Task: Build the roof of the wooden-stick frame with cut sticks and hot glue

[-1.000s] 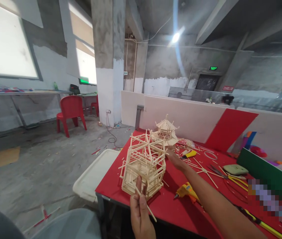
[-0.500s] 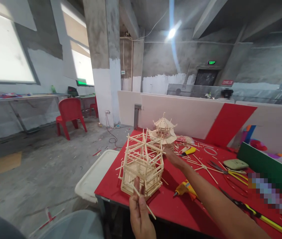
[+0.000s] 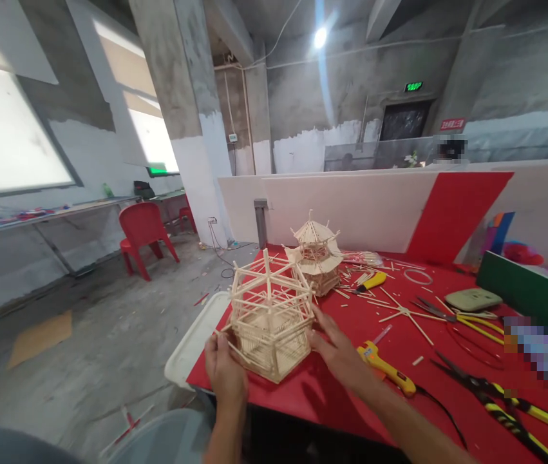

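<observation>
An open-framed pavilion model (image 3: pixel 274 322), built of thin wooden sticks, sits on the red table near its front left corner. My left hand (image 3: pixel 226 370) is closed at the model's left side, with a thin wooden stick (image 3: pixel 236 351) pinched by the thumb and fingers. At the opposite side, my right hand (image 3: pixel 334 345) grips the model's lower right edge; some of its fingertips are hidden behind the sticks. A yellow glue gun (image 3: pixel 384 367) lies right of my right hand. Behind stands a second stick model (image 3: pixel 316 258) with a tiered roof.
On the red table (image 3: pixel 346 422) lie a yellow utility knife (image 3: pixel 373 282), a star of joined sticks (image 3: pixel 404 312), yellow-handled pliers (image 3: pixel 471 321) and large cutters (image 3: pixel 486 390). Loose sticks are scattered at the back. A white bin lid (image 3: pixel 177 361) juts out left; a green board (image 3: pixel 534 290) borders the right.
My left hand has moved left from the model's front to its left side, keeping the stick. My right hand has come forward from behind onto the model's right edge. The model appears turned.
</observation>
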Available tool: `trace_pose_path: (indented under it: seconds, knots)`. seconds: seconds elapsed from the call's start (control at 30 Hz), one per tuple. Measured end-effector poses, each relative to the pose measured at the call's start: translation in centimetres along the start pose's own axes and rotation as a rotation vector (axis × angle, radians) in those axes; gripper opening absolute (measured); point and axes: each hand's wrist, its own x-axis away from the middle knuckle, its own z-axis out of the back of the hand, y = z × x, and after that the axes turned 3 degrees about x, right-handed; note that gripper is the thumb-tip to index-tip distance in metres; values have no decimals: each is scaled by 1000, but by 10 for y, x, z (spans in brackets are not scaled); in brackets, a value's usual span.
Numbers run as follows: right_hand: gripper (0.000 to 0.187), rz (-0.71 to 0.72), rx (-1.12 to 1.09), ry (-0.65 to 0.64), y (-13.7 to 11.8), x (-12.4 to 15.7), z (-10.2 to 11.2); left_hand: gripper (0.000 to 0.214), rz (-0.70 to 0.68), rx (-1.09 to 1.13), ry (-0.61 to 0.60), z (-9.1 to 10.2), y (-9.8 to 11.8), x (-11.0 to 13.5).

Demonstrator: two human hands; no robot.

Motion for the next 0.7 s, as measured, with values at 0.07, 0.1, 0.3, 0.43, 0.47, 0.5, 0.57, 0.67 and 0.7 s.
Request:
trace_pose_path:
  seconds: [0.07,0.1,0.3,0.43,0.47,0.5,0.57,0.67,0.7]
  knots:
    - [65,-45,-29,-9,-3,22,-9,23,8,32,-22,-6,-3,-20]
    - [66,-58,-55,-19,-5,32,-14,25,10,43,-32,-9,-5,-28]
    - [67,-19,-199,-117,-3,61,-28,31,48,6,-130,-19,-9,-56]
    - [66,39,-181,-183,5,60,-20,31,49,-51,-160,-18,-3,-56]
    - [68,59,-183,-197,7,61,-20,31,49,-70,-165,-18,-2,-56]
    - [69,82,-187,-196,8,62,-22,31,49,-89,-170,-18,-1,-57]
    - [74,135,-198,-160,9,67,-31,31,53,-132,-176,-20,-2,-59]
    - [83,218,-217,-110,14,76,-55,27,68,-214,-182,-28,-4,-65]
    - [87,250,-224,-125,17,78,-63,25,74,-244,-183,-32,-5,-67]
